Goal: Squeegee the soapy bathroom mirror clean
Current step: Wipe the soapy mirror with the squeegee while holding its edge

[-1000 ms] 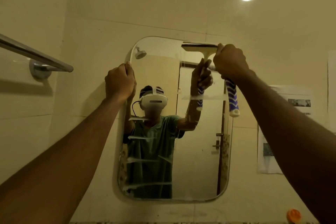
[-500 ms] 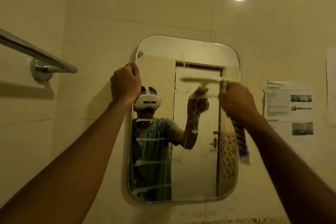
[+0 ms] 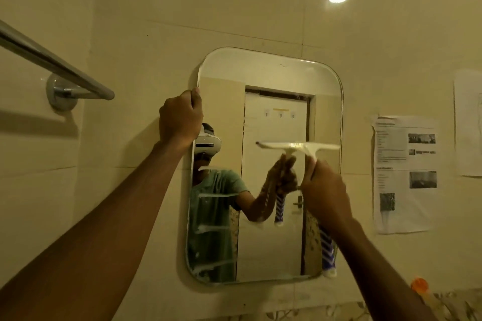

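A rounded rectangular mirror (image 3: 271, 73) hangs on the tiled wall. My left hand (image 3: 180, 120) grips its upper left edge. My right hand (image 3: 324, 193) is closed on the squeegee (image 3: 313, 147), whose pale blade lies level against the glass about halfway down the right half. Its blue-and-white striped handle (image 3: 327, 253) sticks out below my wrist. Horizontal soap streaks (image 3: 216, 195) run down the left half of the glass. The right half above the blade looks mostly streak-free.
A chrome towel bar (image 3: 57, 65) juts from the wall at the left. Printed paper sheets (image 3: 404, 172) are stuck to the wall right of the mirror. An orange cap (image 3: 419, 284) shows at the bottom right, above a patterned tile border.
My right hand has drawn the squeegee down from the mirror's top edge to about its middle. My left hand stays on the left edge.
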Demonstrator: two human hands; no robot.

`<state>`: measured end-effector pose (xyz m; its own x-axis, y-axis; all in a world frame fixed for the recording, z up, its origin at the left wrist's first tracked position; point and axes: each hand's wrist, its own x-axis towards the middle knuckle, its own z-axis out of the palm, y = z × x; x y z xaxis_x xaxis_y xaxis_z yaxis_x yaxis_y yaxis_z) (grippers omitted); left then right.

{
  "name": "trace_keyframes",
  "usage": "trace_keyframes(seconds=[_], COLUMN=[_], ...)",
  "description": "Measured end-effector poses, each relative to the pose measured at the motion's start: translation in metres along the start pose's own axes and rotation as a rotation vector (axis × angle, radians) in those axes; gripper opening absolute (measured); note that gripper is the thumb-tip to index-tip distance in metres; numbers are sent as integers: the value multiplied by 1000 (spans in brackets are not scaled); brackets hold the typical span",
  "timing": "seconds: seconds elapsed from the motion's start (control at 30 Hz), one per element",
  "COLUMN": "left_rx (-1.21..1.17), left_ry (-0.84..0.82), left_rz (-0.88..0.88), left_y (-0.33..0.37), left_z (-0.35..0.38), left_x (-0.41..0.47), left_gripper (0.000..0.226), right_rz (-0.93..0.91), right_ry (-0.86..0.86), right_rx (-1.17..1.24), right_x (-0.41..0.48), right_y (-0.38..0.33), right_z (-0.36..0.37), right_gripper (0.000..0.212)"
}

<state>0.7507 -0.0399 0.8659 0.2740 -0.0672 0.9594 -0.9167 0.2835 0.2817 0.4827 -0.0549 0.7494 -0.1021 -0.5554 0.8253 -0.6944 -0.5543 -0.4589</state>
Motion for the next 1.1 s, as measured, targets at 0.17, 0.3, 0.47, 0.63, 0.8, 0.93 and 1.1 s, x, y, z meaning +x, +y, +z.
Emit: trace_keyframes(seconds=[0.17,0.3,0.47,0.63,0.8,0.93,1.1], left_rx=[49,33,21,15,5,-16,-19], left_ry=[-84,-84,-88,-69,-88,-132,-143], left_rz=[-15,-39,-75,-78,-85,-101,-131], left_y=[-4,-3,-1,-2,-2,-3,-3], left_z=[-9,-10,-11,-9,-11,-15,-16], left_x=[-10,-12,-13,-14,-15,-15,-14], left_gripper=[55,56,56,56,55,57,53], right_rz=[47,-104,-52,-100,-14,1,-100], right_ry=[-64,12,7,-59,-163,-183,-34], right_rx=[-27,-45,-16,-3,-66,-52,16], right_x=[-8,68,117,47,-34,-11,73], right_y=[-14,-81,-122,-77,-40,-65,-117], right_z=[-19,-47,-46,-9,5,-16,-38], right_gripper=[44,44,42,24,23,36,39])
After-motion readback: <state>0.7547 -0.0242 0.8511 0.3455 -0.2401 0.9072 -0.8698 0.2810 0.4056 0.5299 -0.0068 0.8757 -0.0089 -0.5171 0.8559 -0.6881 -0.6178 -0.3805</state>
